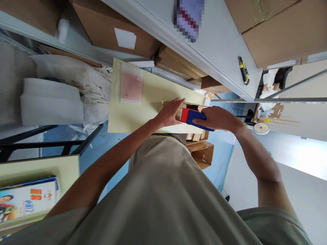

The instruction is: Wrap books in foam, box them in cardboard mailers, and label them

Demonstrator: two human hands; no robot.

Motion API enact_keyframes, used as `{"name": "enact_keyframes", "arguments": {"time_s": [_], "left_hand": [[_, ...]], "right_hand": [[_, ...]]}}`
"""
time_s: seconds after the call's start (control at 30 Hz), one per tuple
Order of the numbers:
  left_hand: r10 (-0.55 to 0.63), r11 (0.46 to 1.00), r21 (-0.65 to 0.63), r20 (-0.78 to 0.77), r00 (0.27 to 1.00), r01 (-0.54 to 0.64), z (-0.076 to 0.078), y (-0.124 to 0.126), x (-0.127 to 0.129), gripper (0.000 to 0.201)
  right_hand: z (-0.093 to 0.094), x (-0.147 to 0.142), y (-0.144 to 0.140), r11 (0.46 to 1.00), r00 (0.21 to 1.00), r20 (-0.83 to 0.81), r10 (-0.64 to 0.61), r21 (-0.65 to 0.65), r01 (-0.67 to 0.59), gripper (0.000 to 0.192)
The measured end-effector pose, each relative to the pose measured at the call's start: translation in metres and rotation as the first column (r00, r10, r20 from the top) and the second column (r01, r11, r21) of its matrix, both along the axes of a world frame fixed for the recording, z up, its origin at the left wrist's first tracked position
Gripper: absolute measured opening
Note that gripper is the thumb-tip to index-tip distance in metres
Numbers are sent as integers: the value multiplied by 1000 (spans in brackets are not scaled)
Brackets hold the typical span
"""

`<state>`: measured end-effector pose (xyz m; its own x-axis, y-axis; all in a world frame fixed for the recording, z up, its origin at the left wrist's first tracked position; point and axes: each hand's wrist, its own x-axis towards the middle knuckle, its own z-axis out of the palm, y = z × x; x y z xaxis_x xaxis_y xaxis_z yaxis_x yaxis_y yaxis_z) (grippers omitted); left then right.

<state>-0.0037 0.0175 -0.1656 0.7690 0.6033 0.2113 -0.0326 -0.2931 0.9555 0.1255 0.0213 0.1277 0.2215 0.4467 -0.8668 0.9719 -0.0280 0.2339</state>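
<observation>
- Gripping a blue-and-red tool point(196, 117), the right hand point(209, 118) has its fingers wrapped about the blue body.
- The tool is over the right part of the pale yellow surface point(155, 86), close to its near right corner; the blue end reaches the right edge in view.
- Its red end points toward the surface's left edge, tilted slightly to the far edge; its long axis runs roughly along the near edge.
- The left hand point(167, 114) holds brown cardboard point(178, 112) between spread thumb and fingers, just beside the red end; whether they touch, I cannot tell.
- A pink flat package point(131, 85) lies by the far left corner.
</observation>
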Motion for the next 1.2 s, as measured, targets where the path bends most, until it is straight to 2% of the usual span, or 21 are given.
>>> {"name": "enact_keyframes", "arguments": {"time_s": [0.33,0.47,0.7,0.8,1.0,1.2], "left_hand": [[96,995,20,-59,994,-94,-10,-2,4,80],[150,989,-3,-90,985,-151,-10,-7,9,78],[180,983,-15,-104,978,-182,-13,-12,9,77],[178,984,-13,-113,978,-180,-16,-12,4,72],[161,987,13,-164,973,-161,-16,-18,-2,69],[175,985,56,-238,956,-166,-11,-20,-5,69]], "right_hand": [[-7,0,1,1000,999,27,-28,-6,29,59],[-9,7,5,999,999,18,-38,-7,39,66],[-5,13,10,999,999,7,37,-10,-37,76],[-11,32,8,999,999,-16,36,-3,-36,76],[-35,97,2,989,981,-147,-126,-101,112,71],[-67,142,-5,991,955,-271,-121,-89,101,69]]}}
